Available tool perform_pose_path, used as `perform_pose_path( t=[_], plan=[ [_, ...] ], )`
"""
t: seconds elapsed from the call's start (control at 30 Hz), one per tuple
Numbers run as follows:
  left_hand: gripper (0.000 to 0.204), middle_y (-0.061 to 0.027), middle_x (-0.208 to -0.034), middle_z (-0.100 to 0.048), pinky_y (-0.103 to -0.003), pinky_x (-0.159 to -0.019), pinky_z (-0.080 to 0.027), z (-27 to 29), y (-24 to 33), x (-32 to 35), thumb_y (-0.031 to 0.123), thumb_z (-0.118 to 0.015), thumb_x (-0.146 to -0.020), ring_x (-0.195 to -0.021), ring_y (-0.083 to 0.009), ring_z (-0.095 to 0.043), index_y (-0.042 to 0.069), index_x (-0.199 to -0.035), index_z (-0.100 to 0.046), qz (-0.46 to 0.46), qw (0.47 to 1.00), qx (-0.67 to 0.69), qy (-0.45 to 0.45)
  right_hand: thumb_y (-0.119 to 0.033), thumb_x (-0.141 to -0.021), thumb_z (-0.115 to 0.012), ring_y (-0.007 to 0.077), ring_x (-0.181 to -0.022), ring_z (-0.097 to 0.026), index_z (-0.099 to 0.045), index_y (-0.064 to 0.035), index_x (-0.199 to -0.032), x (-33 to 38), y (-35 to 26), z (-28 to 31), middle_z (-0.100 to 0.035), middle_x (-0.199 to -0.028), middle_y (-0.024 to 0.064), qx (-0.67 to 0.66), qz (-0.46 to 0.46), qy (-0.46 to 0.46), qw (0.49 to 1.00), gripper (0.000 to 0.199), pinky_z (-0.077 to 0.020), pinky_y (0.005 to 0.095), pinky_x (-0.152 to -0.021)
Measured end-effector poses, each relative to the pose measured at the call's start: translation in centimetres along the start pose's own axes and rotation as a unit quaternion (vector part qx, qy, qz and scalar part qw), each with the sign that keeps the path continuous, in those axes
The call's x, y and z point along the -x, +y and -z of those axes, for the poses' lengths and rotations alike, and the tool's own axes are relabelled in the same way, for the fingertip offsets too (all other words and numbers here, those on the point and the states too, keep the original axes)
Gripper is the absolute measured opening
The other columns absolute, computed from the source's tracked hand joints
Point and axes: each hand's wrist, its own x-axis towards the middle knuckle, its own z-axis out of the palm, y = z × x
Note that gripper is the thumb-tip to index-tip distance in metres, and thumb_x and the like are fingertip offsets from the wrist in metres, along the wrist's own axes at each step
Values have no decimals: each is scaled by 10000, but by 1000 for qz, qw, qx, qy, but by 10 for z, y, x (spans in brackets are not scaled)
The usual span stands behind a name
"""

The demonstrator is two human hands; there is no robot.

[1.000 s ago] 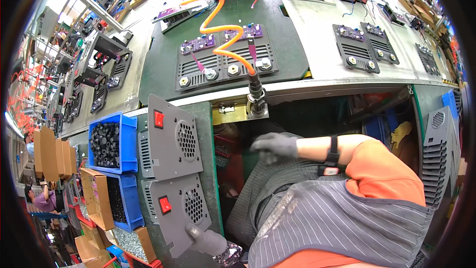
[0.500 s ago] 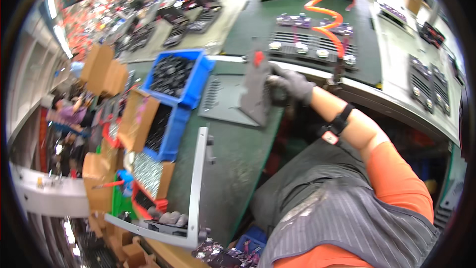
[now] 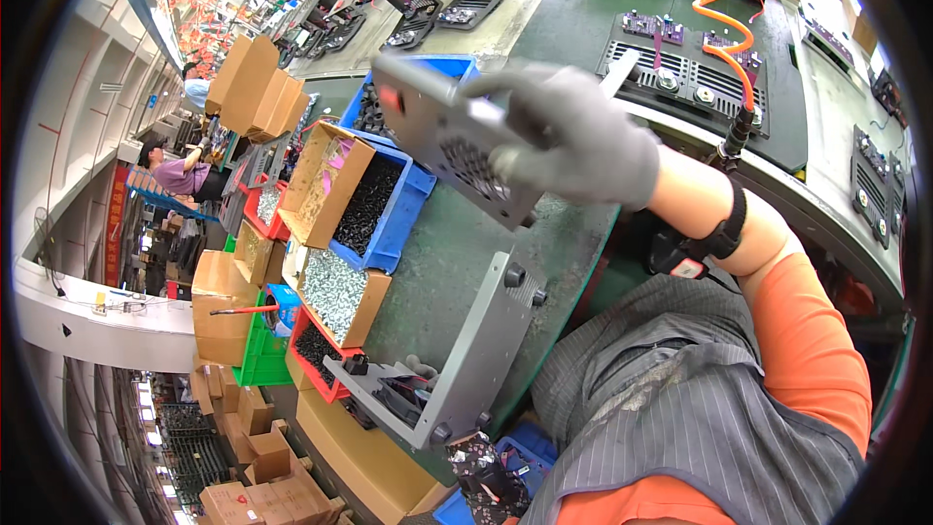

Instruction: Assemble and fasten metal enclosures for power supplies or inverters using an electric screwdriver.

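My right hand, in a grey glove, is closed on the edge of a dark grey metal panel. The panel has a red switch and a round vent grille, and is tilted above the bench. Lower left is a bent grey metal housing with black round feet at its corners. Grey glove fingers of my left hand show inside its lower side, gripping it. The housing hides most of that hand.
Blue bins of black parts line the bench, beside a cardboard box of silvery screws and a red tray. An orange coiled hose hangs over the far bench. A person is at far left.
My right hand has lifted the panel and turned it, so its switch and grille show more. The housing has shifted right with my left hand and tilted. The whole view has swung.
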Motion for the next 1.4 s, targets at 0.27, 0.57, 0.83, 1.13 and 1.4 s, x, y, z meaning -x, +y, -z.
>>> perform_pose_path(
  t=[0.27,0.57,0.83,1.13,1.4],
  plan=[
    [572,-189,-1353,-405,-413,-1045,-336,-21,-13,33,372,-428,-935,-1268,-293,-387,4,-1362,-335,-20,979,-172,-110,-321,-766,-641,287,-820,-578,-575,-82,-1058,33,14,-13,-615,-915,99,148,67,-24,986,383,-457,403,-745],
    [431,-171,-1136,-561,-392,-900,-428,-1,167,31,313,-538,-905,-1064,-283,-545,-47,-1142,-532,-352,926,-51,-122,-211,-883,-581,93,-648,-494,-507,-96,-1236,155,101,205,-538,-729,59,298,-228,361,854,378,-423,231,-591],
    [467,-106,-699,-544,-392,-580,-423,-19,180,31,485,-644,-769,-649,-287,-547,70,-982,-672,-263,923,-152,-235,-319,-921,-483,140,-370,-478,-517,-63,-1111,200,172,208,-510,-582,40,101,-640,101,755,321,-357,269,-325],
    [372,-94,-685,-547,-385,-575,-414,16,155,18,430,-671,-771,-638,-285,-545,97,-935,-663,-211,931,-191,-230,-217,-941,-442,48,-371,-294,-547,-52,-895,252,129,223,-373,-527,-49,-233,-461,479,710,201,-202,178,-303],
    [421,-102,-723,-567,-357,-610,-429,21,152,14,420,-679,-776,-666,-277,-558,36,-945,-637,-203,925,-158,-279,-198,-945,-431,131,-672,-621,-540,5,-1109,208,33,220,-630,-961,150,-37,-255,466,847,283,-460,161,-490]
  ],
)
